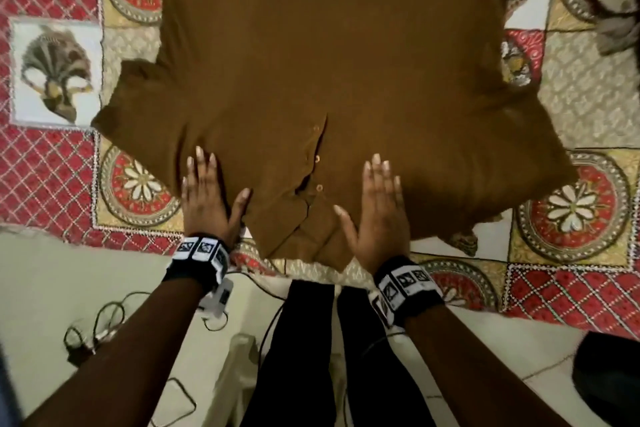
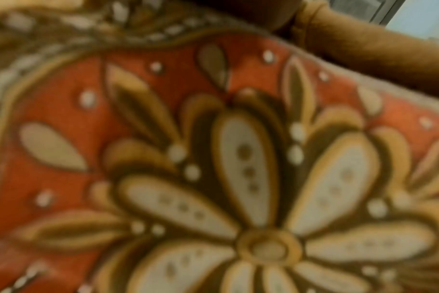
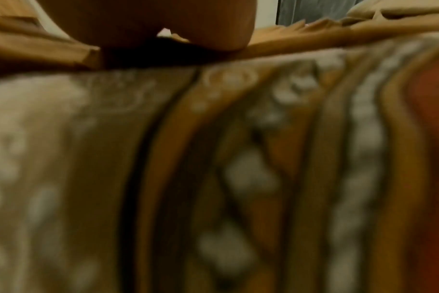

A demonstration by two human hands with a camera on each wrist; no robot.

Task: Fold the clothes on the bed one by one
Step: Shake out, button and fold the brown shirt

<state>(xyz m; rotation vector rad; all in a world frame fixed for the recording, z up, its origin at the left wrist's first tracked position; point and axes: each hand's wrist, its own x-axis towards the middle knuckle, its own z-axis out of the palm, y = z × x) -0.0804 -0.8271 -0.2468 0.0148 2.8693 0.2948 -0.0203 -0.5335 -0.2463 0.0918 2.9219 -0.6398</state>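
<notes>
Folding barely begun, by the look of things: large mustard-brown button-front shirt (image 1: pixel 329 55) spread flat and face up across the red, gold and cream floral-patterned bedspread (image 1: pixel 48 163), collar end nearest the bed's near edge, short sleeves out to either side, no fold made in it yet. Left hand (image 1: pixel 207 198) laid palm-down on the shoulder area just left of the button placket (image 1: pixel 317 163), fingers straight and together, thumb splayed, gripping nothing. Right hand (image 1: pixel 379 208) likewise flat on the cloth just right of the placket, fingers extended, pressing rather than holding. Judged as smoothing or pinning the shirt before the first fold; sleeves and body all left to bring in. Collar a little rumpled between the two hands. Further back at the far right of the bed, a crumpled grey garment (image 1: pixel 614 7), apparently unfolded and waiting its turn, so at least two pieces left. No finished, folded pile visible anywhere in the head view. Wrist views blurred: bedspread pattern close up, with only a strip of brown cloth and a little of each hand.
</notes>
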